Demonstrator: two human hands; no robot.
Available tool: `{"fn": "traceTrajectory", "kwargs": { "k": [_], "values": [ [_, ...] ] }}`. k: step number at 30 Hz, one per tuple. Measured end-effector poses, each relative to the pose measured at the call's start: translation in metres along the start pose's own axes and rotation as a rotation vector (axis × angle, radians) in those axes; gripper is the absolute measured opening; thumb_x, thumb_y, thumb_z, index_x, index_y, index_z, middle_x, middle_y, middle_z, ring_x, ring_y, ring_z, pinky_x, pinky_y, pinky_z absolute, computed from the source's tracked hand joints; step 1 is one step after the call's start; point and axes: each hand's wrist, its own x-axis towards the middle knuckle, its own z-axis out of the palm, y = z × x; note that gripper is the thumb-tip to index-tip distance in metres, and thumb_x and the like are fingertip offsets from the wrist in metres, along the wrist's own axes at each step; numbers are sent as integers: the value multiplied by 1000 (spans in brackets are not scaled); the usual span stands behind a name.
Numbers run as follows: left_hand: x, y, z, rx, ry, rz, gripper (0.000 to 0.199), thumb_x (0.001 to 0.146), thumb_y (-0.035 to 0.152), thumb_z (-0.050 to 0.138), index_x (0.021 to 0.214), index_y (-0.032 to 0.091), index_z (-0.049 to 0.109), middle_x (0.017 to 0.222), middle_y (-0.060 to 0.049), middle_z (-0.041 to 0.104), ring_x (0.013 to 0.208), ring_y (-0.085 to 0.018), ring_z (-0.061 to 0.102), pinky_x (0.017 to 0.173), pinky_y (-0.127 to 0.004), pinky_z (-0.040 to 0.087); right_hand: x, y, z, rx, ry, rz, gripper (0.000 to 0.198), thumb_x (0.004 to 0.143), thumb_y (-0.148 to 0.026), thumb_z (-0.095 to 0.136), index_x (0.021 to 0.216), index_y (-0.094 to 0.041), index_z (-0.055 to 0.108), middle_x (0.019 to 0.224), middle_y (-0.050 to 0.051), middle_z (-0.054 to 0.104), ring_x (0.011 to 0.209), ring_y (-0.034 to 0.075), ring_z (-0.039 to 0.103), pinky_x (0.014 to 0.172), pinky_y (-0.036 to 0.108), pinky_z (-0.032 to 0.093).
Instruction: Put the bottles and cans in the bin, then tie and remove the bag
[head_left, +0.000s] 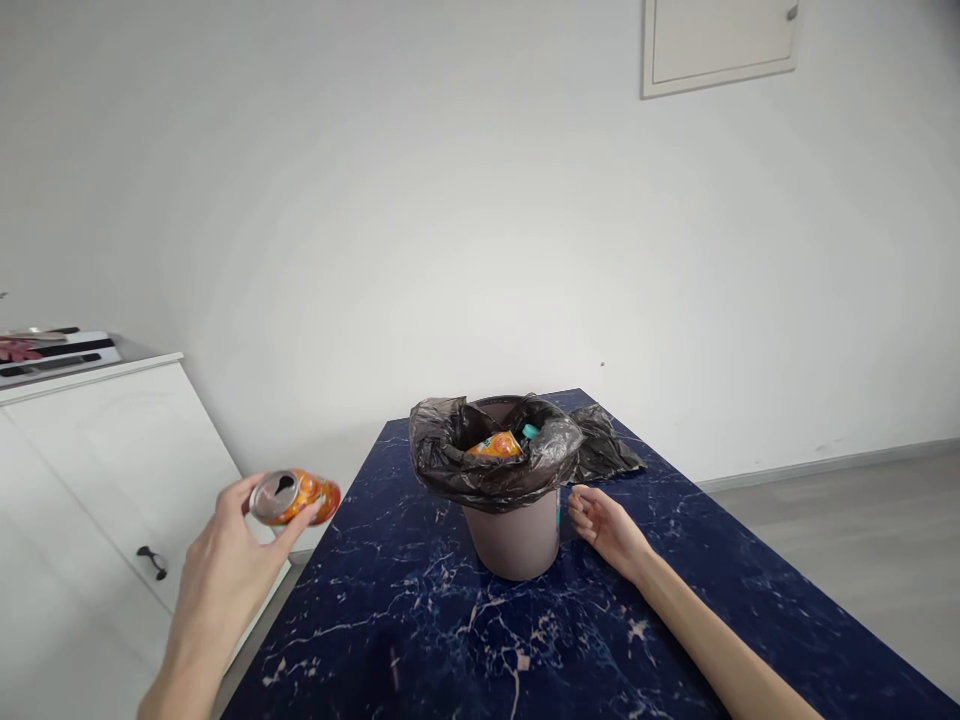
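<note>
Now the left hand (225, 560) has an orange can (295, 497) pinched between thumb and fingers, opened top facing us, held in the air off the table's left edge, at nine o'clock from the bin (515, 540). Right hand (602, 524) lies loosely open on the blue marble table (420, 640), holding nothing, just beside the bin at three o'clock. Bin's lined with a dark bag (487, 465), with another orange can (495, 446) and something teal inside. White cabinet (97, 470) off at nine o'clock.
</note>
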Motion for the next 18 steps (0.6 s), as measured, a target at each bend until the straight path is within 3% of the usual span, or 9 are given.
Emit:
{"fn": "traceTrajectory", "kwargs": {
  "k": [2, 5, 9, 14, 18],
  "values": [
    [-2, 37, -14, -155, 116, 47, 72, 79, 70, 72, 136, 31, 52, 141, -10, 67, 129, -46, 64, 105, -63, 54, 0, 0, 1, -1, -5, -1, 30, 79, -36, 85, 76, -22, 59, 72, -4, 51, 54, 8, 33, 49, 26, 27],
    [-3, 90, -23, -455, 233, 245, 62, 83, 56, 79, 138, 39, 54, 145, 0, 65, 135, -35, 63, 117, -55, 50, 2, 0, 1, -3, -8, -2, 30, 78, -36, 85, 76, -22, 59, 71, -4, 51, 53, 8, 33, 48, 26, 26],
    [6, 148, -16, -683, 134, 548, 65, 85, 47, 80, 141, 33, 49, 146, -5, 64, 137, -29, 62, 119, -46, 50, 5, 0, 0, -7, -10, -1, 28, 78, -37, 85, 78, -22, 60, 71, -4, 53, 52, 9, 33, 47, 27, 25],
    [23, 200, -1, -591, -33, 725, 59, 86, 39, 80, 137, 28, 53, 146, -6, 65, 132, -26, 65, 115, -41, 51, 6, -1, 0, -11, -16, 3, 30, 76, -38, 85, 79, -22, 60, 72, -4, 55, 53, 8, 35, 48, 27, 24],
    [31, 227, 9, -469, -230, 812, 60, 84, 40, 81, 139, 28, 60, 150, -5, 65, 136, -27, 62, 119, -44, 46, 7, -2, 2, -11, -25, 11, 31, 76, -38, 86, 78, -22, 59, 72, -4, 55, 52, 8, 36, 48, 27, 24]
  ]
}}
